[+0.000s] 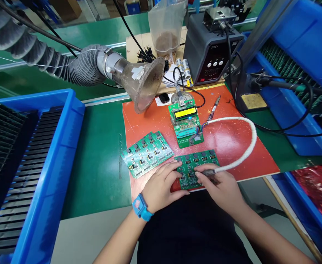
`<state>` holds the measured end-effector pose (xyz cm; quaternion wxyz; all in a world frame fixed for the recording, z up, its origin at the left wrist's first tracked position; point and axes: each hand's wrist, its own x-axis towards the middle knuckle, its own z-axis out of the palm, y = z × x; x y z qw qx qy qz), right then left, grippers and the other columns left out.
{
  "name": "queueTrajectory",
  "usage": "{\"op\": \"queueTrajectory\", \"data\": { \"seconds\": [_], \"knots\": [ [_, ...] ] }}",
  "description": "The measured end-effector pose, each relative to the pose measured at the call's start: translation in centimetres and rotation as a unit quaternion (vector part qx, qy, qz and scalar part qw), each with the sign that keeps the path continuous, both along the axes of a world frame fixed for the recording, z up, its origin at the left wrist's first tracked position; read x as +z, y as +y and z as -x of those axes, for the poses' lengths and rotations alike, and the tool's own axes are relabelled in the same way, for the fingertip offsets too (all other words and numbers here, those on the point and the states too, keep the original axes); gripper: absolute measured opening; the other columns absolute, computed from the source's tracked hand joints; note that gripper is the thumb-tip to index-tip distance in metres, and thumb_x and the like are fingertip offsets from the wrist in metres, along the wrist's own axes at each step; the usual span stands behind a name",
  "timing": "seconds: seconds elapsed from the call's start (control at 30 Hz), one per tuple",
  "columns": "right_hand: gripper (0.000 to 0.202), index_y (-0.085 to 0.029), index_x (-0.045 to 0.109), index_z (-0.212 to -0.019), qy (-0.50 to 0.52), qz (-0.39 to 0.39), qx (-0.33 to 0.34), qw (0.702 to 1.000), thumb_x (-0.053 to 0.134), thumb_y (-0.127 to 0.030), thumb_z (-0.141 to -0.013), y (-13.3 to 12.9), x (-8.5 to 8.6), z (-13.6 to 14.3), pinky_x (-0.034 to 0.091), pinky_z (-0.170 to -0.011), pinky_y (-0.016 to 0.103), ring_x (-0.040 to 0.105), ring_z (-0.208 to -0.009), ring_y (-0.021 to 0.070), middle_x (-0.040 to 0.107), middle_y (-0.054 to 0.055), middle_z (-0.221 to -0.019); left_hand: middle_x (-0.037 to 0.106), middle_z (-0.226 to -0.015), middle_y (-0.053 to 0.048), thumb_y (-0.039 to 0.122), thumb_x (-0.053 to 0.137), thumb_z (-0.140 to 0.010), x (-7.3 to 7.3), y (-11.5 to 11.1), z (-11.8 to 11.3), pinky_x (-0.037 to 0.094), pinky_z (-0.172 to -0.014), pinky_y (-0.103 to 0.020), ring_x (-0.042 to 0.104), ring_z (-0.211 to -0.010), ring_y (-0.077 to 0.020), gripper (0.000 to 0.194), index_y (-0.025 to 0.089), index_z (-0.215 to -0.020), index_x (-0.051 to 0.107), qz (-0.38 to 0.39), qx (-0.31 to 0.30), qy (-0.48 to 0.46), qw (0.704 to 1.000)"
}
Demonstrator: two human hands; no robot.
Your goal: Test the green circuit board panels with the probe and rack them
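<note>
A green circuit board (187, 169) with several small digit displays lies on the red mat near its front edge. My left hand (161, 183), in a blue wrist strap (141, 207), rests at the board's left side, fingers stretched out and touching it. In a pinch, my right hand (224, 190) holds the dark probe (208, 172) at the end of a white sleeved cable (252, 141). The probe is over the board's middle; its tip is hidden by my fingers. The cable runs to a green programmer board (187, 124) with a lit yellow screen.
Several stacked circuit boards (147, 154) lie left on the red mat (218, 143). A soldering station (211, 49) and a tweezer-like pen tool (214, 108) are behind. A fume hose funnel (147, 82) overhangs the mat. Blue bins (75, 110) flank the bench.
</note>
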<state>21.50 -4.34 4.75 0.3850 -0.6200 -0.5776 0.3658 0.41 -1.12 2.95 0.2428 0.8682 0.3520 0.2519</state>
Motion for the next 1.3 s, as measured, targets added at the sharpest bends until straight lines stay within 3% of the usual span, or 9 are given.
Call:
{"op": "queueTrajectory", "data": {
  "seconds": [0.33, 0.57, 0.93, 1.13, 1.3],
  "knots": [
    [0.011, -0.02, 0.064, -0.095, 0.078, 0.003, -0.012, 0.997, 0.061, -0.031, -0.091, -0.5, -0.1, 1.4, 0.06, -0.062, 0.028, 0.069, -0.066, 0.0163, 0.069, 0.005, -0.095, 0.058, -0.133, -0.014, 0.044, 0.077, -0.076, -0.1, -0.2, 0.0, 0.052, -0.099, -0.047, 0.056, -0.124, -0.03, 0.042, 0.019, -0.102, 0.055, 0.019, 0.003, 0.002, 1.0],
    [0.011, -0.019, 0.065, -0.094, 0.04, -0.013, 0.007, 0.999, 0.06, -0.029, -0.092, -0.4, -0.7, 2.2, 0.06, -0.061, 0.027, 0.07, -0.071, 0.0179, 0.069, 0.006, -0.093, 0.058, -0.132, -0.014, 0.044, 0.077, -0.076, -0.1, -0.2, 0.0, 0.052, -0.1, -0.047, 0.056, -0.124, -0.0295, 0.042, 0.019, -0.103, 0.056, 0.018, 0.006, -0.004, 1.0],
    [0.005, -0.021, 0.064, -0.095, -0.027, -0.111, 0.016, 0.993, 0.06, -0.021, -0.092, -0.4, -0.8, 2.4, 0.058, -0.063, 0.023, 0.068, -0.082, 0.0173, 0.069, 0.004, -0.092, 0.059, -0.132, -0.014, 0.043, 0.078, -0.076, -0.2, -0.1, 0.0, 0.052, -0.1, -0.047, 0.056, -0.123, -0.0299, 0.043, 0.019, -0.103, 0.056, 0.013, 0.005, 0.0, 1.0],
    [0.005, -0.021, 0.063, -0.095, -0.039, -0.128, 0.012, 0.991, 0.06, -0.019, -0.092, -0.4, -1.0, 2.3, 0.058, -0.069, 0.023, 0.068, -0.085, 0.0169, 0.069, 0.003, -0.093, 0.059, -0.132, -0.014, 0.043, 0.078, -0.075, -0.2, -0.1, 0.0, 0.052, -0.1, -0.047, 0.057, -0.123, -0.0295, 0.044, 0.019, -0.104, 0.056, 0.011, 0.004, 0.0, 1.0],
    [0.005, -0.021, 0.063, -0.096, -0.048, -0.137, 0.029, 0.989, 0.059, -0.019, -0.092, -0.3, -0.8, 2.4, 0.057, -0.064, 0.022, 0.068, -0.084, 0.0171, 0.069, 0.004, -0.092, 0.06, -0.131, -0.014, 0.042, 0.079, -0.075, -0.1, -0.1, 0.0, 0.052, -0.1, -0.047, 0.057, -0.122, -0.0296, 0.043, 0.019, -0.102, 0.055, 0.005, 0.004, -0.005, 1.0]
  ]
}}
